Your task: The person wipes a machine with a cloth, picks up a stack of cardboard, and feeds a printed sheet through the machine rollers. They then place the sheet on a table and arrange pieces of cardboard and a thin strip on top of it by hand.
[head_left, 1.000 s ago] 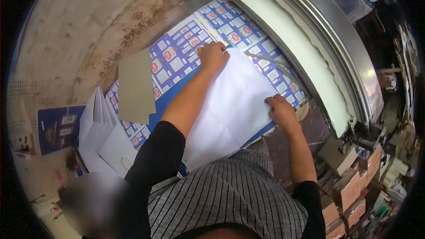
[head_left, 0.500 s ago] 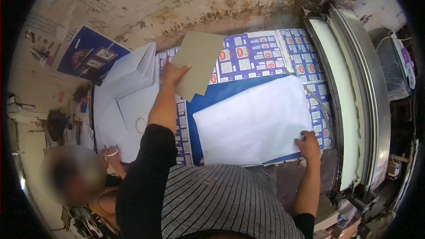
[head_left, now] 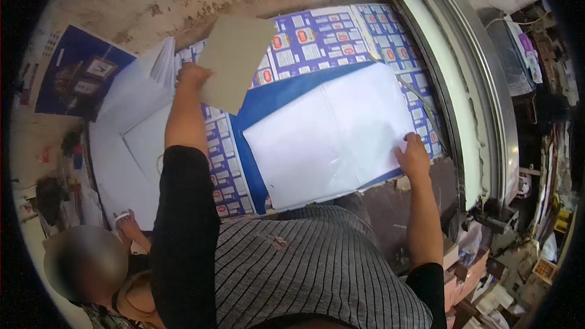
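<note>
My left hand (head_left: 194,75) grips the left edge of a grey-brown cardboard sheet (head_left: 237,55), thumb on top. The cardboard is tilted, its lower corner over the far left part of a blue sheet (head_left: 268,99). A large white sheet (head_left: 326,134) lies askew on the blue one, with a faint crease and slight ripples. At its near right edge, my right hand (head_left: 415,157) has its fingers bent and thumb against the sheet, apparently pinching the edge. Under these, purple printed sheets (head_left: 298,55) cover the table.
On the left are white sheets (head_left: 131,176) and a fanned paper stack (head_left: 159,76) beside a dark blue printed board (head_left: 82,76). Another person's hand (head_left: 129,226) rests at the near left edge. A long metal-framed machine (head_left: 469,103) borders the right side.
The view has shifted, so the table appears higher and further left. The cardboard's stepped lower edge now shows one corner. Both hands keep nearly the same places relative to the sheets.
</note>
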The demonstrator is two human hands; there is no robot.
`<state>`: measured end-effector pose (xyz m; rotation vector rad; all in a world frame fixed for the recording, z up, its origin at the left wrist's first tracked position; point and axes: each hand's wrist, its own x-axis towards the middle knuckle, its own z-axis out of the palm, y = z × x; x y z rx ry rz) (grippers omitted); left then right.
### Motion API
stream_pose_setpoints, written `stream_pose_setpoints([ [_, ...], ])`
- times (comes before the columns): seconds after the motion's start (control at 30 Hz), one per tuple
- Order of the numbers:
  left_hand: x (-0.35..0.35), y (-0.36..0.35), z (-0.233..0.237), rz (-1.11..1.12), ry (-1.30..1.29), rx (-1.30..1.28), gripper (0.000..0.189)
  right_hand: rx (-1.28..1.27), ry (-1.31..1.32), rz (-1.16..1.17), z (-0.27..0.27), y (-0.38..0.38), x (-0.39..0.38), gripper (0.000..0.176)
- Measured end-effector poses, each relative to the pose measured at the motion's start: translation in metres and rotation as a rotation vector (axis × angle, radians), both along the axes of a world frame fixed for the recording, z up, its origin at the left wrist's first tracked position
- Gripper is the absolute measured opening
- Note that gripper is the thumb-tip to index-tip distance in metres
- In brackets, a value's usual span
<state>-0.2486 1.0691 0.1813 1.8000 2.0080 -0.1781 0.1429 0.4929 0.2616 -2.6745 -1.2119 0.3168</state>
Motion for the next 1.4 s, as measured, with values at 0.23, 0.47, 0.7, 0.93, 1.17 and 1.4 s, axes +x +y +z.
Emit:
stream_pose_setpoints([
  [0.23, 0.025, -0.059, 0.053, -0.039, 0.048, 0.146, 0.081, -0.004, 0.15, 0.262, 0.015, 0.008, -0.053, 0.042],
  [0.47, 0.121, -0.218, 0.053, -0.76, -0.271, 0.133, 0.065, 0.118, 0.141, 0.509, 0.0, 0.059, -0.074, 0.042],
  [0.7, 0.181, -0.251, 0.062, -0.808, 0.022, -0.092, 0.072, -0.009, 0.119, 0.545, -0.018, 0.126, -0.098, 0.049],
  [0.93, 0.188, -0.229, 0.046, -0.771, -0.301, -0.39, 0.065, -0.089, 0.063, 0.598, -0.023, 0.134, -0.093, 0.052],
  [1.17, 0.191, -0.217, 0.038, -0.779, -0.222, -0.236, 0.063, -0.08, 0.065, 0.627, -0.023, 0.138, -0.09, 0.052],
  [1.4, 0.189, -0.248, 0.07, -0.676, -0.105, -0.127, 0.049, -0.395, 0.22, 0.583, -0.007, 0.193, -0.076, 0.093],
])
